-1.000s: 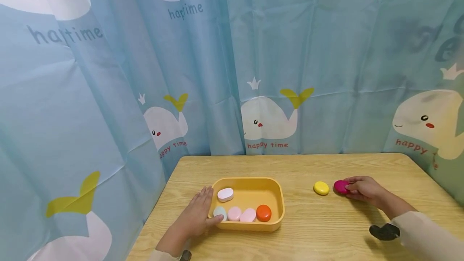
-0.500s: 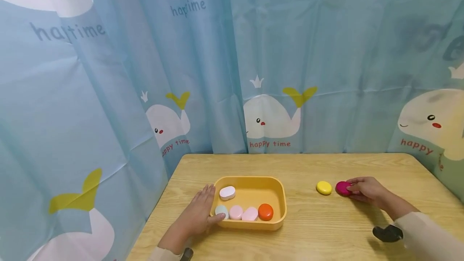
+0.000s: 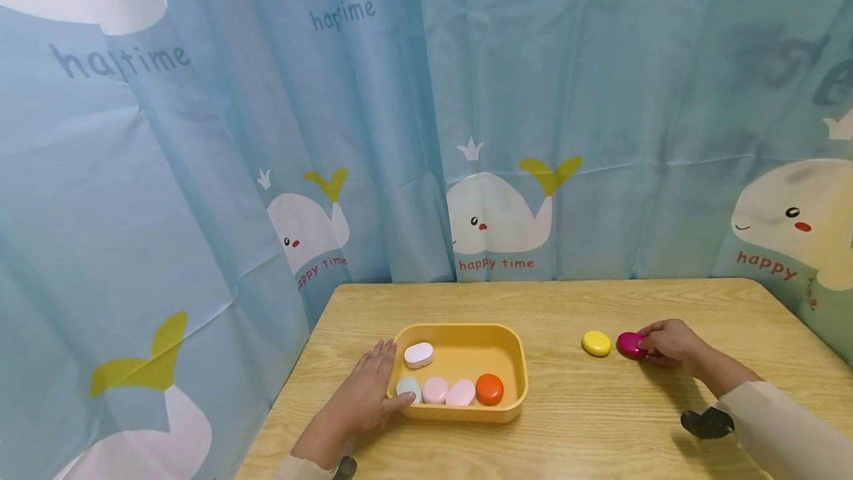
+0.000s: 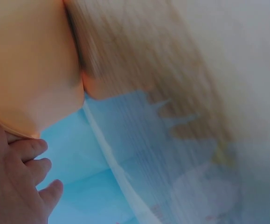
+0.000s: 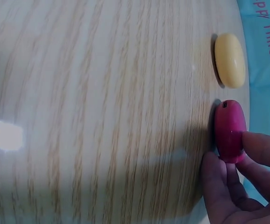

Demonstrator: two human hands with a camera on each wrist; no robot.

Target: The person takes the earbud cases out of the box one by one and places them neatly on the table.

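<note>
In the head view my left hand (image 3: 363, 392) lies against the left wall of a yellow tray (image 3: 496, 415), fingers straight, thumb over its front-left rim. The left wrist view shows those fingers (image 4: 39, 172) alongside the tray's wall. Toward the right of the table, my right hand (image 3: 673, 343) pinches a magenta, rounded pebble-shaped piece (image 3: 629, 345) by its right end. A small dark slot shows on that piece in the right wrist view, where thumb and fingers grip one end. Just left of it lies a similar yellow piece (image 3: 596, 344), untouched.
Inside the tray are a white oblong piece (image 3: 418, 355), a pale grey one (image 3: 409, 390), two pink ones (image 3: 435, 390) and an orange-red round one (image 3: 489, 389). A wooden table (image 3: 560, 435) bears everything. Blue whale-print curtains (image 3: 400, 169) hang behind and to the left.
The head view has shifted slightly. Both hands keep their positions, the right one still pinching the magenta piece and the left one still against the tray.
</note>
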